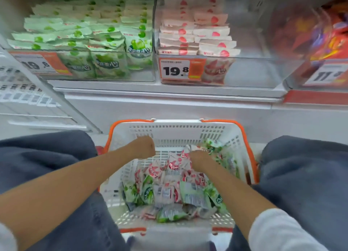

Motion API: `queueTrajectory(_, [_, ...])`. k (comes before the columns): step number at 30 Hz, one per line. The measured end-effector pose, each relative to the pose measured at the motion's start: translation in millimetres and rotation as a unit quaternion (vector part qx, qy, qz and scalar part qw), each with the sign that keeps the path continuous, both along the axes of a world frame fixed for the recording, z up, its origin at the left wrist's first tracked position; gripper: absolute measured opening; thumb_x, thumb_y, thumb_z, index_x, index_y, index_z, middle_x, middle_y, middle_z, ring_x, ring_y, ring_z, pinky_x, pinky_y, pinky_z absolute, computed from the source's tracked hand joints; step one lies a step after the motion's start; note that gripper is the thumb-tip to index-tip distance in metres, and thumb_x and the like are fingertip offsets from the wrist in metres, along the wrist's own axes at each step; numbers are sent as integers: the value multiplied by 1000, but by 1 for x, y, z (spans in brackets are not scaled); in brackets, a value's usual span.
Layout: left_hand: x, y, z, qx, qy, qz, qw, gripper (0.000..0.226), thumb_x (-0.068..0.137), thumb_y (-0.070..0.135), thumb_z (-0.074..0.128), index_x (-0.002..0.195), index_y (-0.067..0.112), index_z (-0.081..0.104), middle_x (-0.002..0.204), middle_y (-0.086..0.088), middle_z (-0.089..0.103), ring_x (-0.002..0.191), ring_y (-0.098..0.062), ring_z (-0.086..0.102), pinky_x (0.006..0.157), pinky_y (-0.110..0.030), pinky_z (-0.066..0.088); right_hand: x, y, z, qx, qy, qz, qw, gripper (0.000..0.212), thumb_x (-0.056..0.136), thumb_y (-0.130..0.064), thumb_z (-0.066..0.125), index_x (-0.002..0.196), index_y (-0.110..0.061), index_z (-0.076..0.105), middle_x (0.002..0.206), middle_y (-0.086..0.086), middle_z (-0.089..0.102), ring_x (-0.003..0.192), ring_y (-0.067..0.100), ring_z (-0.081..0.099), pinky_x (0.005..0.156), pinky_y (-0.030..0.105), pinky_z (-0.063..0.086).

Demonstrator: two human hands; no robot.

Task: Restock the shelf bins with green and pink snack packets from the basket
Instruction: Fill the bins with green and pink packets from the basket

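Observation:
A white basket with orange handles stands on the floor between my knees, and a heap of green and pink snack packets lies in it. My right hand is down among the packets at the basket's right. Its fingers are curled round a pink packet, and a green packet shows just beyond the knuckles. My left hand hovers inside the basket near its far wall, back upward, with the fingers hidden. Above, the green bin is nearly full. The pink bin holds two rows at its left.
A third clear bin with orange and red packs sits at the right. Price tags reading 19.8 hang on the bin fronts. A white shelf ledge juts out above the basket. My dark-trousered knees flank it.

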State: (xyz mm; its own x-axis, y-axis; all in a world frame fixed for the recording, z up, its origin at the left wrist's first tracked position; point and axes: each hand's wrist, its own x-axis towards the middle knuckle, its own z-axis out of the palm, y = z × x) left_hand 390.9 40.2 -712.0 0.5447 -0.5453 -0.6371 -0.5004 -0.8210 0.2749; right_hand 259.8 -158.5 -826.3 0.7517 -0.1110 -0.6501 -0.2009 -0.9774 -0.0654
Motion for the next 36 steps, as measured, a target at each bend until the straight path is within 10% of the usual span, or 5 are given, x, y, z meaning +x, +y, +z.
queueTrajectory(10, [-3, 5, -21, 17, 38, 4, 999, 15, 86, 11, 51, 71, 13, 50, 75, -7, 48, 66, -18, 44, 65, -28, 40, 11, 6, -29, -138, 26, 177, 974, 29, 92, -9, 57, 119, -12, 64, 133, 8, 54, 128, 29, 41, 113, 45, 27])
queueTrajectory(16, [-11, -13, 0, -85, 63, 60, 993, 33, 102, 29, 45, 74, 12, 51, 73, -1, 49, 69, -17, 48, 74, -31, 42, 29, 7, 56, 162, -107, -30, 980, 25, 90, -20, 66, 110, -15, 54, 97, -1, 63, 85, 17, 59, 71, 25, 47])
queueTrajectory(20, [-27, -43, 33, -227, 86, 93, 966, 55, 101, 54, 30, 101, 8, 60, 93, -10, 62, 87, -24, 59, 84, -34, 46, 32, -10, 146, 329, -220, -194, 898, 26, 79, -23, 78, 97, -19, 59, 90, -2, 61, 75, 16, 59, 57, 26, 45])
queueTrajectory(28, [-35, -100, 134, -463, -123, 192, 857, 45, 101, 41, 46, 67, 12, 49, 64, -2, 54, 62, -19, 48, 60, -34, 29, 12, -48, 280, 545, -268, -349, 714, 30, 79, -6, 78, 103, -12, 62, 99, 9, 70, 83, 16, 67, 77, 28, 57])
queueTrajectory(36, [-5, -168, 216, -537, -211, 123, 808, 49, 103, 37, 44, 58, 18, 41, 55, 3, 41, 54, -14, 38, 57, -37, 23, 35, -104, 344, 541, -396, -390, 632, 34, 78, 0, 76, 108, 2, 62, 99, 15, 71, 82, 24, 69, 79, 36, 59])
